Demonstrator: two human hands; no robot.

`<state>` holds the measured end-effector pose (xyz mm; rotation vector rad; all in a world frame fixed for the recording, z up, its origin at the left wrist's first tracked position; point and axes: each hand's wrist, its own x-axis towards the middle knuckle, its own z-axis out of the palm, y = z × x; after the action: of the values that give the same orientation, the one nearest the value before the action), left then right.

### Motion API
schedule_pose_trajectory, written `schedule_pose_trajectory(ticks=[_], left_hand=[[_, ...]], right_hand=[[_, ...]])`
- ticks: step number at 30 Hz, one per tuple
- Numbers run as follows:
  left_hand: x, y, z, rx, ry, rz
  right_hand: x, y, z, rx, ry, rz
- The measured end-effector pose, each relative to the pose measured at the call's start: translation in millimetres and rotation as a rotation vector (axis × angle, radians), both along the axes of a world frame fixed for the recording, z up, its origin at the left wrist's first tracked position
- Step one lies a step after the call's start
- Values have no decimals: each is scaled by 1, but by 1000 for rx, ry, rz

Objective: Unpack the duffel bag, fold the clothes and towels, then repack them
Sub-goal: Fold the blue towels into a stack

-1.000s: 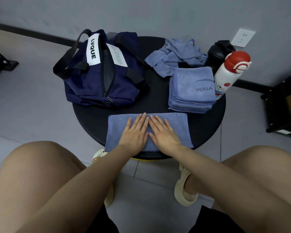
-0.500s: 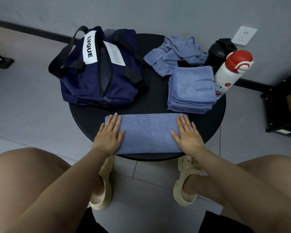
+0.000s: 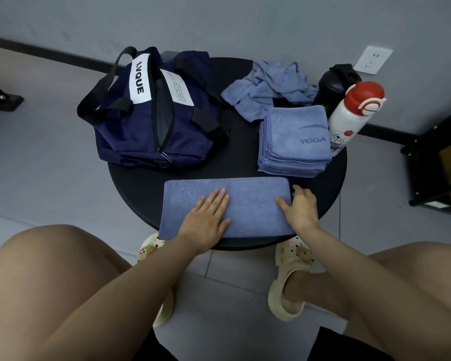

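Now left hand (image 3: 206, 220) lies flat on the folded towel (image 3: 248, 201); right hand (image 3: 301, 208) grips its edge

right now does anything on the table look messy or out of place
One thing: a crumpled blue cloth lies unfolded at the back of the table, behind the neat folded stack. The duffel bag overhangs the table's left edge.

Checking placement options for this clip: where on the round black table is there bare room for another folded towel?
Bare black table shows between the navy duffel bag and the folded blue towel stack, and right of the long blue towel past the right hand. The back right is crowded: crumpled blue cloth, black bottle, white red-capped bottle.
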<state>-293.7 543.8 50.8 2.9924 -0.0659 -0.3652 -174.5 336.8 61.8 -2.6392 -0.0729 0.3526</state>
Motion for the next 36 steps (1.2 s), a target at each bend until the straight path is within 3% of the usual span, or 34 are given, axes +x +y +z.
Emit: schedule_pose_trajectory(ticks=[6, 11, 16, 19, 21, 25, 28, 33, 36], left_hand=[[1, -1, -1, 20, 86, 25], [5, -4, 10, -84, 89, 80], [16, -21, 39, -819, -204, 378], [21, -33, 49, -1166, -134, 603], [23, -34, 48, -1273, -83, 752], [24, -24, 40, -1115, -113, 895], [25, -18, 38, -1079, -66, 937], [24, -12, 35, -1141, 22, 992], [22, -8, 35, -1114, -1, 1020]], right_hand=[[4, 8, 9, 163, 180, -121], [-1, 20, 19, 222, 86, -97], [-15, 43, 39, 372, 52, -43], [-25, 55, 44, 483, 91, -14], [-31, 60, 41, 497, 143, 18], [-40, 62, 35, 572, 229, 108], [-48, 61, 36, 437, 212, 310], [-47, 59, 34, 384, 117, 345], [-42, 55, 31, 253, -36, 442]])
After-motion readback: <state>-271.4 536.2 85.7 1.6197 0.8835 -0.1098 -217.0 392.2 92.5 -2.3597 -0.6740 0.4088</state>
